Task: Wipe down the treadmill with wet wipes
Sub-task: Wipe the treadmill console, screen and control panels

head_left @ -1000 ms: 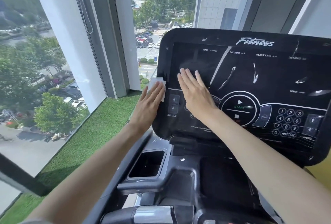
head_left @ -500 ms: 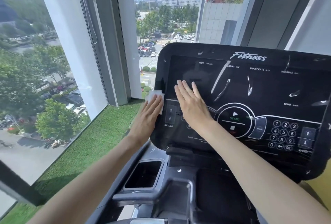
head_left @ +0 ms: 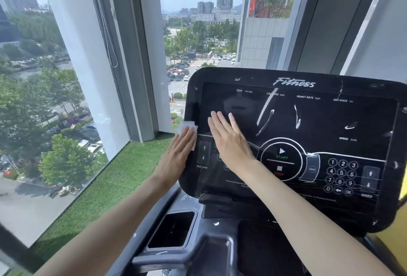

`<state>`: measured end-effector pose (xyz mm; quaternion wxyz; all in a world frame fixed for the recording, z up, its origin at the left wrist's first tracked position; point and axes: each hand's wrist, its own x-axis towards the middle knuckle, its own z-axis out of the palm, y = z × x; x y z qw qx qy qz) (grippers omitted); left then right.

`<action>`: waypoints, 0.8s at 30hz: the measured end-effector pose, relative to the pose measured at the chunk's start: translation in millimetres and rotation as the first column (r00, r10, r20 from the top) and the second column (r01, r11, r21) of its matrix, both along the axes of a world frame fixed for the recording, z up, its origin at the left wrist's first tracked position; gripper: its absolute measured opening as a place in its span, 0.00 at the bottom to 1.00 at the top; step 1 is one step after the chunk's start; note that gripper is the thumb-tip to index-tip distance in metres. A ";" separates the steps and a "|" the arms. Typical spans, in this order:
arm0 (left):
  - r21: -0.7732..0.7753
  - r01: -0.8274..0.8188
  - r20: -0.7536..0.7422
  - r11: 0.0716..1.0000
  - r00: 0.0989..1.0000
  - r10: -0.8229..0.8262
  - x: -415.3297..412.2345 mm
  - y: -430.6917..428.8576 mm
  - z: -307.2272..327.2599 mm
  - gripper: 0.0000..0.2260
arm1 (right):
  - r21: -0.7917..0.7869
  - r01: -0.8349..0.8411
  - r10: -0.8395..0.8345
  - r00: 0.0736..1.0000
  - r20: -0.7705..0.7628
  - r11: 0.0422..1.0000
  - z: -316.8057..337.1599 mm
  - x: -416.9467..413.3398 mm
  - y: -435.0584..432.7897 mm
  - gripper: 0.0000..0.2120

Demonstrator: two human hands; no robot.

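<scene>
The treadmill's black console fills the right half of the head view, with white streaks across its dark screen. My left hand lies flat on a white wet wipe, pressing it against the console's left edge beside the INCLINE buttons. The wipe's corner sticks out above my fingertips. My right hand rests flat on the lower left of the screen, fingers together, with nothing in it that I can see.
A cup holder recess sits below the console on the left. Green artificial turf runs along the floor-to-ceiling window at left. A number keypad and START button are on the console's lower part.
The console sits lower in the view in each frame, as my head has tilted up. Both hands keep their places on the console, the left still pressing the wipe.
</scene>
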<state>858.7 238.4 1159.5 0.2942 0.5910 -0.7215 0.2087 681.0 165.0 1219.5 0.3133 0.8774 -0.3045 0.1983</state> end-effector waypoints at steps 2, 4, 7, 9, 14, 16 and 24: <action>0.007 0.031 0.056 0.999 0.998 -0.031 4.8 -2.0 7.6 0.28 | 0.006 0.001 -0.001 1.000 -0.002 1.000 1.4 -1.4 -1.1 0.30; -0.023 0.028 0.101 0.999 0.995 -0.026 5.8 -17.4 34.5 0.26 | 0.018 -0.007 0.006 1.000 0.015 1.000 1.3 -0.8 -1.1 0.29; -0.062 -0.025 0.029 0.998 0.999 0.027 2.7 -44.8 77.0 0.31 | 0.037 -0.014 0.013 1.000 0.018 0.999 2.0 0.5 0.6 0.31; -0.076 -0.055 -0.041 0.996 0.998 0.052 0.5 -51.7 82.8 0.34 | 0.053 0.008 -0.008 1.000 -0.006 0.999 3.1 -0.1 1.5 0.33; -0.067 -0.015 0.021 0.998 1.000 0.016 -3.8 -22.7 29.2 0.31 | 0.108 -0.047 0.041 0.998 0.052 0.993 4.2 -0.8 0.1 0.28; -0.051 0.024 0.083 0.998 0.996 -0.019 2.1 -25.0 38.7 0.30 | 0.125 -0.088 0.081 0.995 0.066 0.988 8.5 -5.1 -3.9 0.27; -0.089 -0.113 -0.170 0.990 0.981 0.097 -14.4 -60.7 101.9 0.34 | 0.181 -0.042 -0.001 0.972 0.233 0.983 54.0 -13.1 -22.0 0.28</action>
